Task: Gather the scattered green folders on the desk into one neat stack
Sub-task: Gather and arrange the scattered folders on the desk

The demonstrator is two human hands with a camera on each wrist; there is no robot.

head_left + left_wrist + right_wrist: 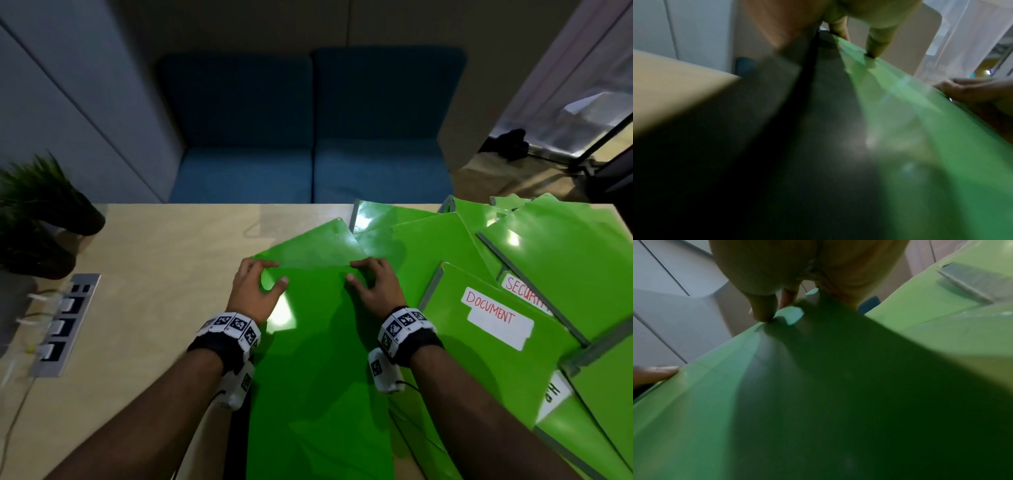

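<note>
Both hands hold one large plain green folder (315,342) by its far edge, in front of me over the desk. My left hand (260,281) grips the left part of that edge, fingers curled over it and thumb on the near face. My right hand (366,277) grips the right part the same way. The left wrist view shows the left hand (857,42) pinching the folder (900,113). The right wrist view shows the right hand (774,305) on the folder (777,402). Another green folder (318,245) lies flat just beyond it. Several more overlap at the right, among them one labelled DOCUMENT (489,329) and one labelled SECURITY (561,260).
The wooden desk (164,257) has a dark potted plant (37,205) at its left edge and a metal socket panel (65,325) with white plugs and cables. A blue sofa (308,137) stands beyond the desk's far edge.
</note>
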